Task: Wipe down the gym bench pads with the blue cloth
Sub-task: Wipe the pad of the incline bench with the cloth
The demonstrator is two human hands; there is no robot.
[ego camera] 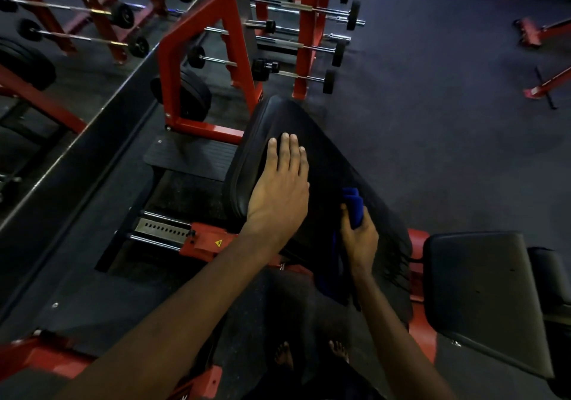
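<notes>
Blue cloth (354,206), bunched in the right hand (360,242), lies against the right side of a tilted black back pad (324,168), with a darker length of it hanging below the hand along the pad's lower part. The right grip is closed round the cloth, fingers and thumb curled about it. The left hand (279,189) lies flat on the pad's left half, its grip wide, fingers straight and close together, pointing toward the pad's far end. Beyond that end a red rack (304,66) carries barbells (352,16) stacked one above another on its pegs, and black weight plates (197,97) hang on a red frame (173,69) near the pad's far left corner. A black seat pad (479,291) sits to the right, apart from the back pad, on red steel. The person's bare feet (284,355) stand on the dark floor (448,137), which lies open to the right of both pads; on the left, a ribbed footplate (191,155) and chrome adjusting rails (163,229) crowd close to the pad's edge.
</notes>
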